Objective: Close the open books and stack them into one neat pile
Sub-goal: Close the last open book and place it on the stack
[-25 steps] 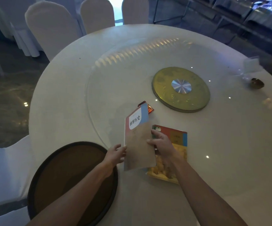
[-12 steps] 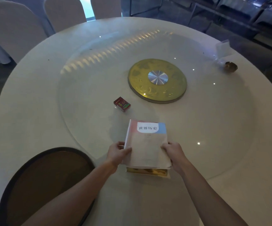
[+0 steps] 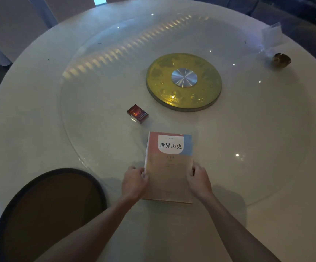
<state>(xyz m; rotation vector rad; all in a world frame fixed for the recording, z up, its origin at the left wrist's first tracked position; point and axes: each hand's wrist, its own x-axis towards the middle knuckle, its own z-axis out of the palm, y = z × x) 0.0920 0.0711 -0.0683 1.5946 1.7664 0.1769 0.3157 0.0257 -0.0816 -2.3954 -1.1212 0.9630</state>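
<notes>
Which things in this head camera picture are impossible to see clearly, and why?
- Lower book: head view, covered by the top book; only a thin edge shows at its near end.
- Fingertips of the left hand and right hand: curled at the book's sides, contact underneath hidden.
- Small print on the cover: too small.
- Red box: label blurred.
- Brown tray: cut off by the bottom edge.

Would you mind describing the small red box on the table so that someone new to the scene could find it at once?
Start at the gold disc in the middle of the round white table. Nearer the person and to its left, the small red box lies alone on the glass turntable, beyond the top book of the pile. It is the only dark red thing there, far smaller than the book.
</notes>
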